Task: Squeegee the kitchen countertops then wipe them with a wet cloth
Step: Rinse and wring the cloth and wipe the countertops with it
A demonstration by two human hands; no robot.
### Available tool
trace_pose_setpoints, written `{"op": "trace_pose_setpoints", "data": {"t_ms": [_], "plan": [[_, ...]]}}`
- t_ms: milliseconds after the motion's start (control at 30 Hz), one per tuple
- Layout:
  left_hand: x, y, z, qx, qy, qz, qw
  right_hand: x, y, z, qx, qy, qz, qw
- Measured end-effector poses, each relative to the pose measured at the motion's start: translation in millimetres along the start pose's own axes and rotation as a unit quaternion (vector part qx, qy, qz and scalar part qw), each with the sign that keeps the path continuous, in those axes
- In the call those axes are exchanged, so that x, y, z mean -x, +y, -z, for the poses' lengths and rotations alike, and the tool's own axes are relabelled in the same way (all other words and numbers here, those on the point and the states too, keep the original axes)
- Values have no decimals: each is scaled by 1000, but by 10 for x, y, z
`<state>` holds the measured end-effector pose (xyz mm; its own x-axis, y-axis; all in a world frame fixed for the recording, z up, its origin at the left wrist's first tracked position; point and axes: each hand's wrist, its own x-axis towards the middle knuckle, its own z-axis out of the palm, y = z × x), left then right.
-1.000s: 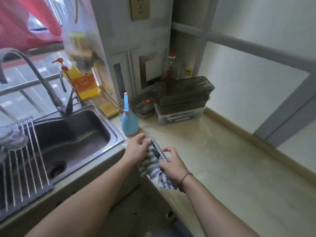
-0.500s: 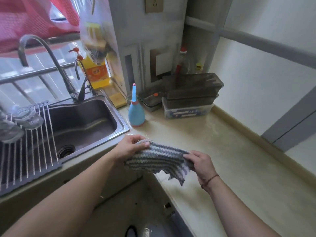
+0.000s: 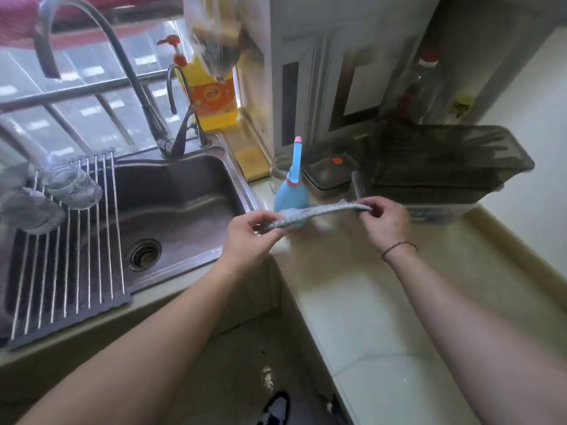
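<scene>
Between the two sets of fingertips, a grey-and-white knitted cloth [image 3: 319,213] is stretched out almost flat, seen nearly edge-on, held in the air above the pale countertop [image 3: 362,302]. The left hand [image 3: 250,237] pinches the cloth's left end, thumb on top and the other fingers curled beneath, its forearm reaching up from the lower left across the counter edge. The right hand [image 3: 385,220] pinches the right end the same way, knuckles toward the camera, with a thin cord bracelet [image 3: 399,248] round the wrist and the forearm coming in from the lower right. Both wrists sit at about the same height, the hands well apart with the cloth taut between them.

Just behind the cloth, past the left fingertips, stands a blue squeeze bottle [image 3: 291,194] with a pink-tipped spout, and a glass jar [image 3: 279,173] beside it. Beyond the right fingers lie stacked dark-lidded plastic containers [image 3: 441,167]. Left of the left hand is the steel sink [image 3: 184,210], with a roll-up drying rack [image 3: 67,246] across its far side carrying upturned glasses [image 3: 72,187]. A tall faucet [image 3: 101,56] and a yellow pump bottle [image 3: 211,99] stand behind the basin.
</scene>
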<state>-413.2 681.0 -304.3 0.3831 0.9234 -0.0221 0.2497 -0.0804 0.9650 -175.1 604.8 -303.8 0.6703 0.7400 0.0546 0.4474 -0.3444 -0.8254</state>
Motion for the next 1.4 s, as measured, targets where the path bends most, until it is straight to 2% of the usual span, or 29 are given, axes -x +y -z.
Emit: {"op": "trace_pose_setpoints", "data": {"t_ms": [100, 200, 267, 367, 433, 600, 767, 1000, 1233, 1400], "plan": [[35, -409, -128, -143, -58, -7, 988, -133, 411, -207, 102, -99, 16, 990], [118, -690, -228, -285, -125, -76, 947, -156, 840, -278, 184, -203, 40, 961], [148, -770, -261, -331, -117, -111, 930, -174, 1010, -234, 222, -227, 68, 946], [231, -806, -296, -385, -107, -138, 906, -174, 1096, -129, 350, -227, 87, 905], [290, -803, -315, -405, -117, -157, 893, -158, 1119, -75, 415, -238, 88, 874], [487, -750, -435, -453, -111, -204, 861, -2, 1026, 63, 483, -251, 114, 831], [750, -728, -548, -496, -133, -212, 831, 295, 862, 270, 495, -252, 117, 823], [1167, -741, -756, -531, -184, -204, 801, 667, 968, 559, 518, -287, 86, 802], [1695, -647, -1058, -532, -207, -248, 782, 1081, 1205, 1012, 555, -293, 68, 776], [2089, -487, -1232, -525, -231, -267, 775, 1426, 1400, 1276, 553, -280, 52, 783]]}}
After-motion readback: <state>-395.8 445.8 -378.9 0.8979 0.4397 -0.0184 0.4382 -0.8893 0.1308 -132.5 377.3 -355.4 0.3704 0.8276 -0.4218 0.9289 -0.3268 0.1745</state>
